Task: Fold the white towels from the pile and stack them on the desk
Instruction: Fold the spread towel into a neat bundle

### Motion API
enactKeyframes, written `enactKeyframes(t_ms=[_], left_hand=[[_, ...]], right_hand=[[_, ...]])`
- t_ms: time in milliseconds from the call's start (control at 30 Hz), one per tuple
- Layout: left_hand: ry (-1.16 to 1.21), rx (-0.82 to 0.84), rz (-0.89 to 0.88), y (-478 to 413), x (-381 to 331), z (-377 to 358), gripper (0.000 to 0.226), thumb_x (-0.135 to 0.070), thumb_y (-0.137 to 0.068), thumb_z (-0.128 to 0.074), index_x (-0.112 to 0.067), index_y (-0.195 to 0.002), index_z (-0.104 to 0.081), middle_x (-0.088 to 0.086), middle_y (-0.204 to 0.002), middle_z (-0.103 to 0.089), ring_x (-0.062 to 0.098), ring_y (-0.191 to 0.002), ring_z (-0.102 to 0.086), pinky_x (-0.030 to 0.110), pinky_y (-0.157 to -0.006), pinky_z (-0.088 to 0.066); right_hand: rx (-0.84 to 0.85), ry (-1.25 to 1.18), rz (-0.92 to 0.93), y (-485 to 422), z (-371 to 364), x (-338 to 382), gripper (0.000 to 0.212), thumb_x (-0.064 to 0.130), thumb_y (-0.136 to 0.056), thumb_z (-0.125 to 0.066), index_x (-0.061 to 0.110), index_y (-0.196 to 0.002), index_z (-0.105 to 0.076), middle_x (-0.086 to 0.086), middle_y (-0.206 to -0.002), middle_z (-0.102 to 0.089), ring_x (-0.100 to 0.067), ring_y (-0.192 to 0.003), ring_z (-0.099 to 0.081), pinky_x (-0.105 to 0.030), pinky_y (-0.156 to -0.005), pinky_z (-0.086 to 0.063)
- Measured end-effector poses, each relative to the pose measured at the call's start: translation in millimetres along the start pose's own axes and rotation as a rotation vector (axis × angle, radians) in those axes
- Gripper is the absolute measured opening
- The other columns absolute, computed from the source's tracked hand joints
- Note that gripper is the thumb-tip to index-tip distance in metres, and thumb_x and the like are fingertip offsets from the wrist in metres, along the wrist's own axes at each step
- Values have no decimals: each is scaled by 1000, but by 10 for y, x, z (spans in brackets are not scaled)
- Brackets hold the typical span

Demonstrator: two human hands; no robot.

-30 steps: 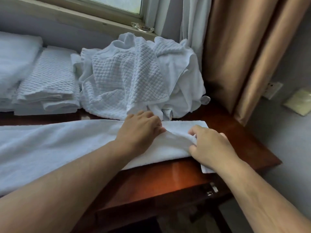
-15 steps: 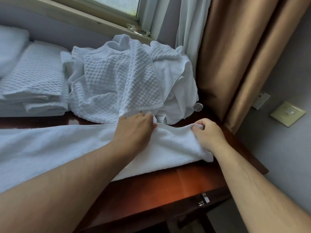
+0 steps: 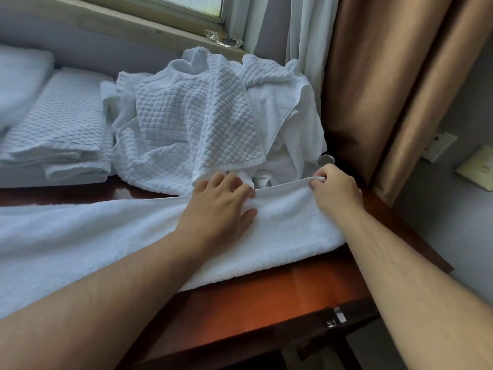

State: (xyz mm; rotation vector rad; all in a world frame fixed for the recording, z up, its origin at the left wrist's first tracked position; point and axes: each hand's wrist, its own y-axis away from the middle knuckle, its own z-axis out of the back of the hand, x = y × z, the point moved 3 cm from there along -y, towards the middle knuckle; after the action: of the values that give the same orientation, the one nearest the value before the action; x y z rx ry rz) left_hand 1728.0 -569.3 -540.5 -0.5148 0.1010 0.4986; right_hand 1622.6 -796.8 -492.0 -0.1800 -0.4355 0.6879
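The long white towel lies flat across the lower left and centre of the frame, and its left end is cut off by the picture edge, so its full length cannot be seen. It looks plush and smooth, folded along its length, with its far edge lifted a little at the right. It rests on the desk, a dark reddish wood surface with a shine, whose front edge carries a small metal fitting (what it is, I cannot make out).

Behind the towel, in the upper centre, sits the pile of crumpled white towels, some with a waffle pattern. At the upper left is the stack of folded towels, partly cut off by the frame. A brown curtain hangs at the upper right, and a window sill runs along the top.

The left hand lies on the towel with fingers loosely spread, the fingertips hidden at the far edge. The right hand pinches the far edge of the towel between thumb and fingers.
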Motion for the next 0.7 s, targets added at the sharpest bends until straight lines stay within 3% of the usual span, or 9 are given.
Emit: enactKeyframes(t_ms=[67,133,233,300,367,433,500,600,700], left_hand=[[3,-10,9,18,7,19,40,-54,-96,-42,-35,-128,-56,-10,-127,-51,18,-122,-42,37,-105,-30],[-7,-25,-1,27,-7,30,35,-52,-97,-45,-36,-125,-59,-10,-126,-52,17,-121,-42,37,-105,-31],[-12,-17,-30,41,-43,29,30,-47,-100,-46,-35,-120,-63,-11,-122,-55,16,-119,-44,35,-102,-33],[-13,-17,-23,49,-62,51,29,-44,-102,-43,-32,-119,-64,-10,-121,-56,16,-116,-47,33,-99,-34],[-15,-16,9,92,-56,94,30,-42,-102,-41,-32,-119,-64,-10,-122,-57,15,-115,-49,33,-98,-34],[-24,32,36,163,-1,142,34,-43,-102,-36,-33,-122,-61,-11,-123,-57,15,-114,-51,33,-98,-34],[-45,133,50,307,122,188,40,-48,-100,-30,-37,-130,-55,-12,-130,-54,14,-119,-50,33,-101,-32],[-100,221,107,635,422,359,56,-58,-96,-22,-40,-145,-40,-10,-151,-41,13,-137,-39,35,-114,-22],[-167,250,251,1038,882,661,56,-59,-98,-25,-40,-150,-35,-9,-159,-33,14,-144,-31,36,-117,-16]], right_hand=[[113,-129,-123,24,39,-87,22,43,-98,-54,22,-104,-59,-3,-108,-65,-29,-107,-59,-45,-94,-49],[121,2,-148,126,40,-137,40,48,-96,-55,20,-124,-57,-7,-127,-60,-31,-121,-53,-47,-103,-44],[-33,75,78,371,-35,30,45,39,-97,-50,21,-139,-53,-9,-139,-53,-32,-127,-45,-45,-102,-37],[149,46,148,523,-192,162,54,47,-99,-43,22,-147,-46,-7,-150,-45,-29,-138,-37,-44,-109,-32],[357,114,114,678,-372,193,68,59,-100,-29,23,-158,-27,-3,-166,-21,-26,-153,-14,-43,-122,-17],[413,174,76,731,-418,180,71,60,-100,-20,24,-161,-15,-1,-170,-5,-25,-156,2,-44,-125,-7],[431,196,15,750,-379,229,67,54,-102,-18,22,-161,-14,-3,-170,-5,-28,-155,2,-47,-124,-7],[392,182,-48,854,-325,527,61,46,-102,-24,14,-153,-32,-9,-163,-24,-32,-149,-19,-50,-118,-21],[363,102,150,1199,-461,1115,65,52,-99,-30,11,-149,-41,-10,-162,-29,-30,-148,-21,-49,-118,-20]])
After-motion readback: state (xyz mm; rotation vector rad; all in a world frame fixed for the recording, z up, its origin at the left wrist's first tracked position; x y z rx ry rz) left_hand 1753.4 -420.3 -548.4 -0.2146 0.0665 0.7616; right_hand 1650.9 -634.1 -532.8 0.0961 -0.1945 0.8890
